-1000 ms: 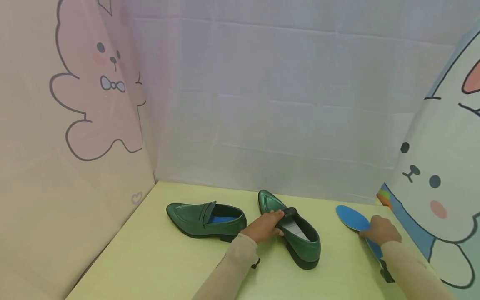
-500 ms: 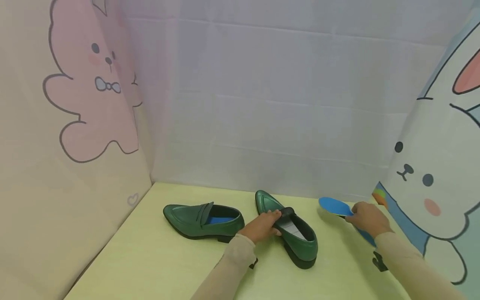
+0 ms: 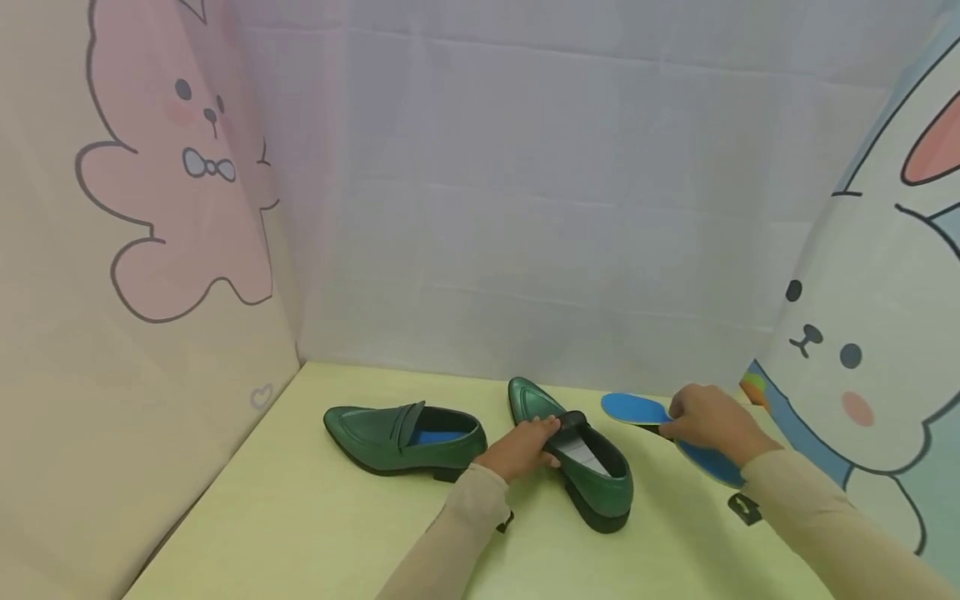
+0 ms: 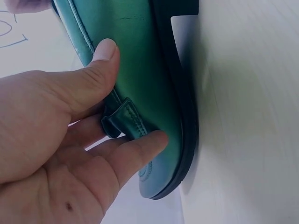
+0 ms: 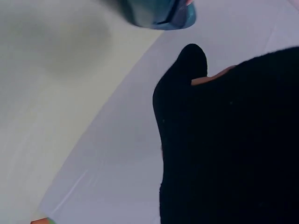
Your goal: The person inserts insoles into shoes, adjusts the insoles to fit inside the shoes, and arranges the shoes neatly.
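Two green loafers lie on the pale yellow table. My left hand (image 3: 521, 450) grips the right-hand loafer (image 3: 609, 498) by its upper, near the raised strap and tongue. In the left wrist view, the thumb and fingers press on the side of that loafer (image 4: 140, 60). My right hand (image 3: 716, 421) pinches a blue insole (image 3: 637, 408) at its middle, raised to the right of this loafer. Its dark underside (image 5: 224, 149) fills much of the right wrist view and hides the fingers. The left-hand loafer (image 3: 375, 437) points left, with blue showing inside.
The pale yellow table (image 3: 300, 517) meets a whitish cloth backdrop (image 3: 562, 208) behind the shoes. Cloth walls with cartoon animals rise at the left and right. A small black object (image 3: 745, 508) shows below the right wrist.
My right hand has lifted the insole and carried it left toward the right-hand loafer. The left hand keeps its grip on that loafer, which has stayed in place.
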Demonstrator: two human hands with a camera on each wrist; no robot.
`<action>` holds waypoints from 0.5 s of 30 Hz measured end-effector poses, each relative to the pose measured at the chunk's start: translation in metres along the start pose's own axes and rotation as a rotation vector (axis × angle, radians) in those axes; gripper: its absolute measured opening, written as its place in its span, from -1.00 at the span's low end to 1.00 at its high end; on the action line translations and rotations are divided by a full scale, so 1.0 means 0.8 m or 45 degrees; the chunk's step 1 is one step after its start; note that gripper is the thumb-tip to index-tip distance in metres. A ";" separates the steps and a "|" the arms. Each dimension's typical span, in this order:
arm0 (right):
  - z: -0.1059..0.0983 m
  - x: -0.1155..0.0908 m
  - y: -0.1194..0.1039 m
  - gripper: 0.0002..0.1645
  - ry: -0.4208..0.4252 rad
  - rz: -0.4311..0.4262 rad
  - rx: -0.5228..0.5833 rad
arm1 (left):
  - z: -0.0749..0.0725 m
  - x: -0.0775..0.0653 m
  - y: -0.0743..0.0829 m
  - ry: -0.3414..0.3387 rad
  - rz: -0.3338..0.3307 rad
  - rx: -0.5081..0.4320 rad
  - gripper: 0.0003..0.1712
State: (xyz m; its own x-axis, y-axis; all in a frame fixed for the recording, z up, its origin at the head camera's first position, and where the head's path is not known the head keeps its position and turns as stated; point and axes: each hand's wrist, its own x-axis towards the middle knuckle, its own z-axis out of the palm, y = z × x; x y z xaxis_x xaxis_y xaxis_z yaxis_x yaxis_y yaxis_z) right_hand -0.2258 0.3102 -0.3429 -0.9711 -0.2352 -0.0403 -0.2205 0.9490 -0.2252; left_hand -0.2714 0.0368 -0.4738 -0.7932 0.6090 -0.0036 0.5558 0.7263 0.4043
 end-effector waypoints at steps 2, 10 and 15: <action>-0.004 -0.002 -0.011 -0.65 -0.026 -0.026 0.003 | 0.001 0.000 0.001 -0.009 -0.009 -0.008 -0.19; -0.008 -0.007 -0.045 -0.70 -0.101 -0.133 0.045 | 0.003 0.000 0.000 -0.008 -0.005 -0.022 -0.20; -0.006 -0.010 -0.056 -0.60 -0.139 -0.107 0.045 | 0.000 -0.002 -0.001 -0.001 -0.011 -0.042 -0.19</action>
State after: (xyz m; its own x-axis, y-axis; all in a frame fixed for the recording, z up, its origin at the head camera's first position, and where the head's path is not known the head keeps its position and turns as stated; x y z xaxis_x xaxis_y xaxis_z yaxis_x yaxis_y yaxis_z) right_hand -0.2083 0.2704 -0.3275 -0.9333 -0.3368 -0.1249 -0.2955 0.9175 -0.2661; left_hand -0.2704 0.0354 -0.4736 -0.7978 0.6028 -0.0081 0.5403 0.7209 0.4340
